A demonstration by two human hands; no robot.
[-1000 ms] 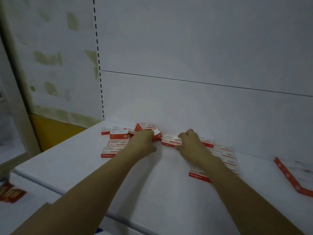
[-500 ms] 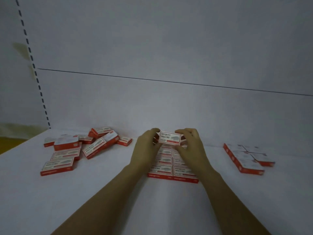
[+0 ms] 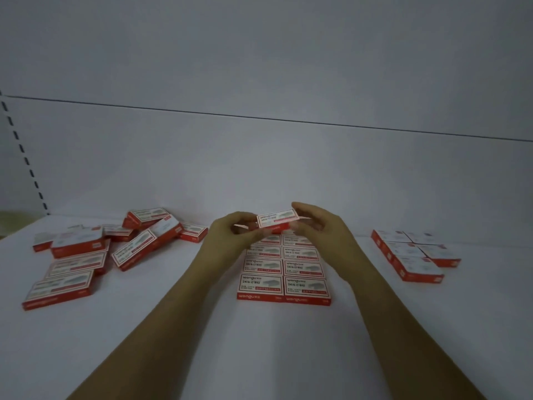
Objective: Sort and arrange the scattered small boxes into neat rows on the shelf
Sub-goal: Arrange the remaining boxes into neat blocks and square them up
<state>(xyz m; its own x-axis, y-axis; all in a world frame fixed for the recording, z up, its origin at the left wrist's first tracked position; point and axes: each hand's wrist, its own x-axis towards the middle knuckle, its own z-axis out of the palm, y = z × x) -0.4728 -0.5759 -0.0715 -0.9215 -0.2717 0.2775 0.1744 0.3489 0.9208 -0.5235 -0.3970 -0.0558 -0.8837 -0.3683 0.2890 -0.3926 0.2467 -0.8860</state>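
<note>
- one box pinched at its ends by left hand and right hand, over the neat rows.
- next, likely: set it flush at the back.

— What colour is your box?
— Mine has a white top with a red border and dark print, and red sides.
— And the rows?
— I see the same: white faces, red frames, red fronts with white lettering.
— The shelf?
— Plain white. The wall is grey-white, with black dashes.

Glossy card boxes; matt smooth shelf.
</note>
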